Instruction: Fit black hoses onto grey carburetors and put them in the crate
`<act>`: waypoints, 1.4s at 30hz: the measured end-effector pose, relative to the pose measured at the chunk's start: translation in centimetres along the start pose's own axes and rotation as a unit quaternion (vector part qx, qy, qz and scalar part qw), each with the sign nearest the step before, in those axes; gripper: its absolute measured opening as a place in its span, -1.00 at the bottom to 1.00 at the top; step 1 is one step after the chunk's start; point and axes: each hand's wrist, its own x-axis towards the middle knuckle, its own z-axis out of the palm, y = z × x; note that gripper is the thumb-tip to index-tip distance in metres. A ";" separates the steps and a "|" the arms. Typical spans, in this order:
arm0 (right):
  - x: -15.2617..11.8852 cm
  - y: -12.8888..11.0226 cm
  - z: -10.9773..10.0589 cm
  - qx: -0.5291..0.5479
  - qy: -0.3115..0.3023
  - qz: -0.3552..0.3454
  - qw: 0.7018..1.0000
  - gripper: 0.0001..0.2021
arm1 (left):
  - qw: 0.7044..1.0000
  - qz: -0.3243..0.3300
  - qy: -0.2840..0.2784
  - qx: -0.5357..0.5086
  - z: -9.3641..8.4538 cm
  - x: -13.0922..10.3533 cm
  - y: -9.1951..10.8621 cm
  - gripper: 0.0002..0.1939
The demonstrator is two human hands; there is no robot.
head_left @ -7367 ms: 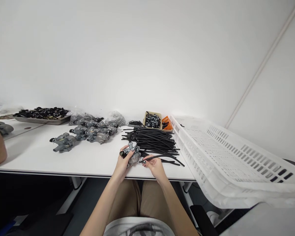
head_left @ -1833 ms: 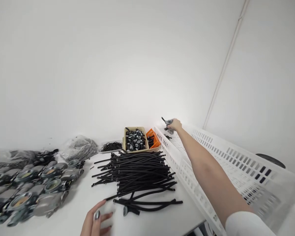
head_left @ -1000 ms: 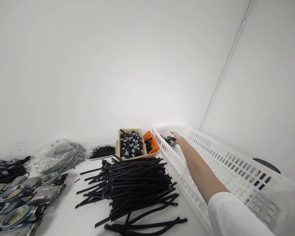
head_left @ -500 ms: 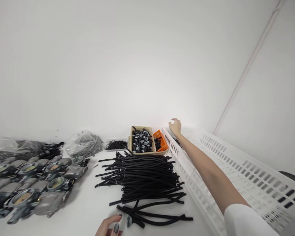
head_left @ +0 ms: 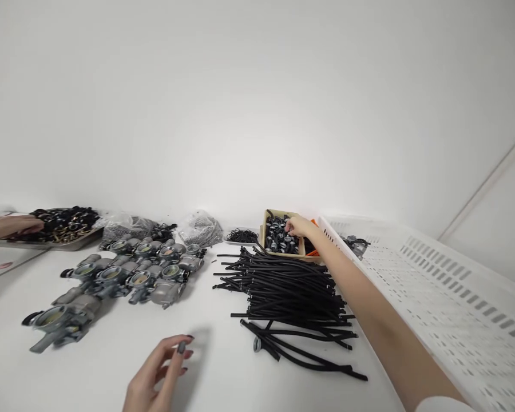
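My right hand (head_left: 297, 226) reaches into the yellow bin (head_left: 304, 246) of small black and grey parts (head_left: 278, 236); its fingers are pinched among them, and what they grip is too small to name. My left hand (head_left: 161, 372) hovers over the near part of the white table (head_left: 124, 366), fingers curled with thumb and fingertips apart, holding nothing. To its right lies a pile of black hoses (head_left: 292, 286), with a short hose piece bearing a grey clamp (head_left: 257, 344) at its near side.
Grey metal carburettor-like units (head_left: 111, 274) stand at left. Behind are plastic bags (head_left: 199, 228), a tray of thin rings (head_left: 242, 236) and an orange basket (head_left: 314, 222). A white perforated crate (head_left: 438, 309) fills the right. Another person's hand (head_left: 26, 225) touches a metal tray (head_left: 72, 245) far left.
My right hand has moved from above the white crate's far end down into the yellow bin. My left hand has shifted away from the hoses. The view has turned left, revealing another person's hand.
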 end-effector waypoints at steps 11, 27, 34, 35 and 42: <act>-6.0 -3.0 -2.8 0.338 0.406 -0.005 0.849 -0.67 | 0.869 0.034 0.238 0.432 -13.6 4.7 -0.4 -0.41; -14.2 -9.2 -2.5 0.651 0.317 -0.057 0.687 -0.68 | 0.879 0.004 0.206 0.430 -14.7 9.3 -1.2 -0.37; -15.2 -8.5 -3.4 0.629 0.308 -0.065 0.711 -0.74 | 0.849 0.208 0.088 0.478 -11.6 3.2 -2.0 -0.38; -15.3 -8.5 -3.5 0.623 0.307 -0.068 0.716 -0.75 | 0.841 0.250 0.053 0.477 -10.3 2.5 -1.7 -0.39; -16.1 -8.9 -3.4 0.571 0.281 -0.106 0.764 -0.75 | 0.800 0.293 -0.171 0.494 -0.1 1.6 5.2 -0.42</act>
